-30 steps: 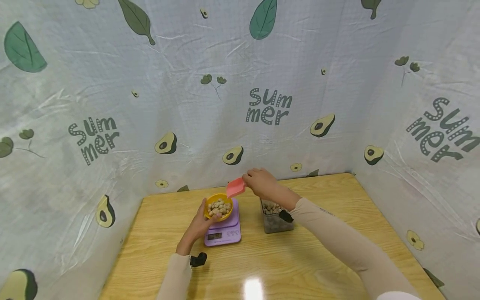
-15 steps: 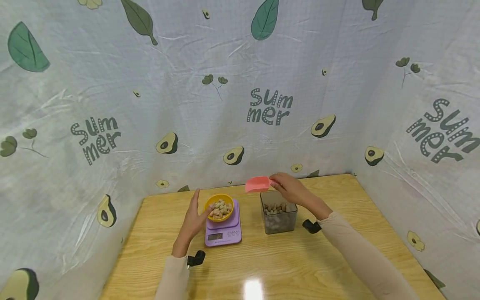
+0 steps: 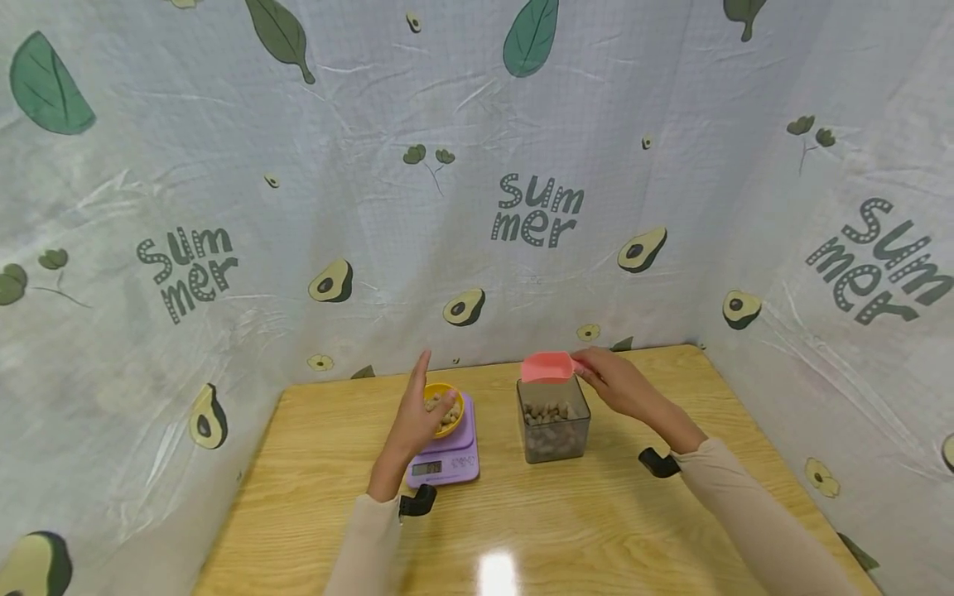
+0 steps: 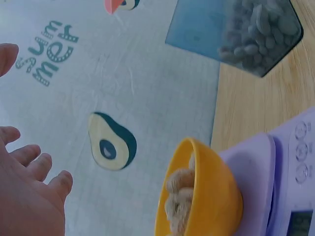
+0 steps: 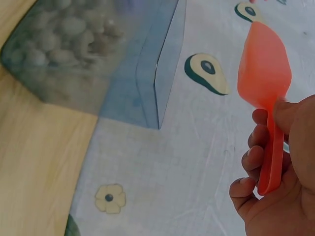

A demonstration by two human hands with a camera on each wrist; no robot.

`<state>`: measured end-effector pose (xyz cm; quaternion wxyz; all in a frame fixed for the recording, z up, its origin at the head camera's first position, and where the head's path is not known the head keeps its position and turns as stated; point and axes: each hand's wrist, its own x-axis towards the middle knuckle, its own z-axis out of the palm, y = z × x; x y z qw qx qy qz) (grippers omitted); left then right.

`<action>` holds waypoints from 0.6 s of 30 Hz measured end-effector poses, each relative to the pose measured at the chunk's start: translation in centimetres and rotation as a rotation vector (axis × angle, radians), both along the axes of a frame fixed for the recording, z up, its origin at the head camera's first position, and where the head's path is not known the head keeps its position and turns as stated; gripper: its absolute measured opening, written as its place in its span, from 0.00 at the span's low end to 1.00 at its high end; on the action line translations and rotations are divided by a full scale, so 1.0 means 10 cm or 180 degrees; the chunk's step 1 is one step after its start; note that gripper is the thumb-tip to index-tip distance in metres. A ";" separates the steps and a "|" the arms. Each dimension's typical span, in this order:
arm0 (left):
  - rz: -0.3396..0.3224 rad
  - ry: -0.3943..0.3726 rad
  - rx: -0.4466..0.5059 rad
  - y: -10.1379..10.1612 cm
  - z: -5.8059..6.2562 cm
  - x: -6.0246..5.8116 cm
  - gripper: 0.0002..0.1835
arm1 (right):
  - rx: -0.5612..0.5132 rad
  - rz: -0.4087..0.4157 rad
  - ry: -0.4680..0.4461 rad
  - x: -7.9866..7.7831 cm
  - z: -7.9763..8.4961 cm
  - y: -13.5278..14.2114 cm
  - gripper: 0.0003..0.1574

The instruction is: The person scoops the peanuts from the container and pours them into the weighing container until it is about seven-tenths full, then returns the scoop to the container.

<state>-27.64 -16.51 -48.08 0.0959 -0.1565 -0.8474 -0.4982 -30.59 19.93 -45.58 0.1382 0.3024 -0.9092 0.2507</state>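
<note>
My right hand grips a pink scoop by its handle, fingers curled round it in the right wrist view. No peanuts show in the scoop, which is raised over the back of a clear plastic bin partly filled with peanuts. My left hand, fingers extended and thumb spread, overlaps a yellow bowl in the head view; the left wrist view shows it apart from the bowl. Peanuts lie in the bowl, which sits on a purple kitchen scale with a digital display.
A wooden table carries the scale and, right of it, the bin. Behind and along both sides hangs a pale printed sheet with avocados and leaves. Each wrist wears a small black camera.
My right hand has carried the scoop rightward from the bowl to above the bin. My left hand has let go of the bowl, moved off to its left, then come back rightward in front of it.
</note>
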 end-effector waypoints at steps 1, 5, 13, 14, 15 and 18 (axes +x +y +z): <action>-0.0024 0.0039 -0.0015 0.03 0.01 0.00 0.45 | 0.0007 -0.0009 -0.0010 0.01 0.00 0.02 0.15; -0.0070 0.0031 -0.0100 0.17 0.00 -0.01 0.46 | 0.0124 -0.0037 -0.0065 0.06 -0.02 0.08 0.16; -0.0351 -0.0042 -0.0216 0.44 -0.06 -0.04 0.48 | 0.0340 -0.0031 0.0085 0.12 -0.06 0.19 0.12; -0.0395 -0.0047 -0.0222 0.47 -0.07 -0.05 0.48 | 0.0364 -0.0019 0.0098 0.12 -0.06 0.20 0.12; -0.0440 -0.0060 -0.0230 0.50 -0.08 -0.05 0.49 | 0.0411 -0.0018 0.0128 0.12 -0.07 0.21 0.12; -0.0544 -0.0099 -0.0287 0.58 -0.11 -0.06 0.49 | 0.0602 -0.0009 0.0275 0.13 -0.08 0.23 0.13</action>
